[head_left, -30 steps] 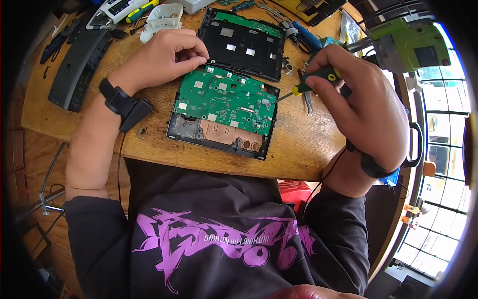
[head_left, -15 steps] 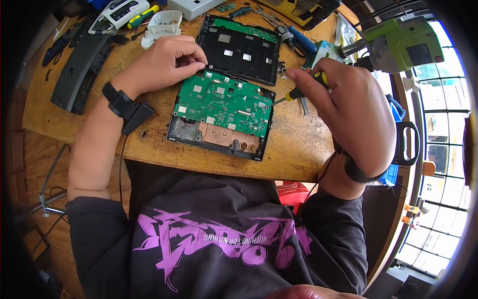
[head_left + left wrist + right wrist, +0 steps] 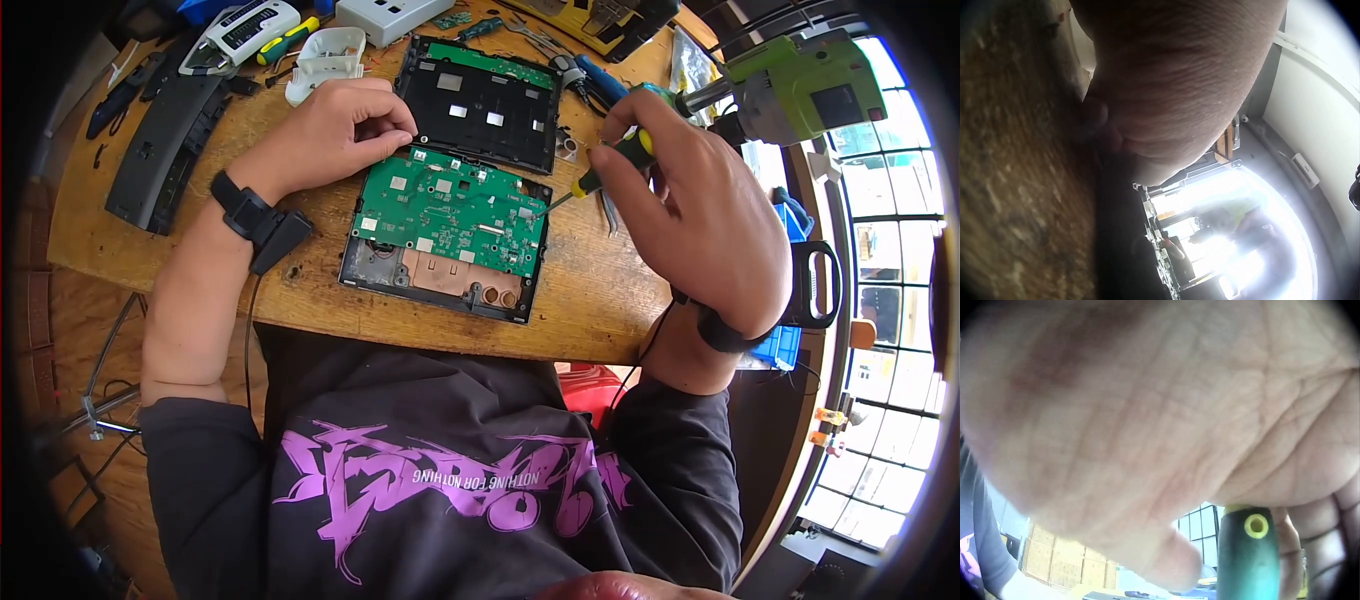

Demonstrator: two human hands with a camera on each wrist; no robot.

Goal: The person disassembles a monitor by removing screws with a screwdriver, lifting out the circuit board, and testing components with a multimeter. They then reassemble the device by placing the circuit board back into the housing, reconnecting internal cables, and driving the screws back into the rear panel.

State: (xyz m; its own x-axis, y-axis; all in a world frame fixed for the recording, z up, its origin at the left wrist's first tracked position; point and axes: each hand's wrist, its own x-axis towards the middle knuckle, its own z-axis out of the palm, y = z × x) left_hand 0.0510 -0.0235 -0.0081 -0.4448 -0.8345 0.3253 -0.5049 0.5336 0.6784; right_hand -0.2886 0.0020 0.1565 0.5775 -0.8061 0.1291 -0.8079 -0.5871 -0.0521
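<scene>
From my end of the link, the main change is in the right hand [image 3: 705, 210]: its thumb and forefinger lie differently around the screwdriver [image 3: 591, 181]. Half a second ago the thumb stretched forward on its own; now the forefinger arches forward too, close above it. The shaft points at much the same spot near the right edge of the green circuit board [image 3: 410, 200], beside a silver square. I take that as finger work on the handle at one place, not a move to another, and I judge that spot unfinished. Whether the tip touches the board, I can't tell.

The right grip is pinching the screwdriver; my right wrist view shows the handle between thumb and fingers. The left hand [image 3: 345, 135] keeps its place, thumb and forefinger together by the board's upper left corner, where the black panel [image 3: 475, 95] begins. I can't tell whether that grip pinches anything, and my left wrist view is mostly skin and wood.

The board lies flat in its black casing [image 3: 430, 303] on the bench [image 3: 600, 300], hardly shifted, leaving a copper-coloured plate [image 3: 435, 268] exposed along the side nearest the person.
</scene>
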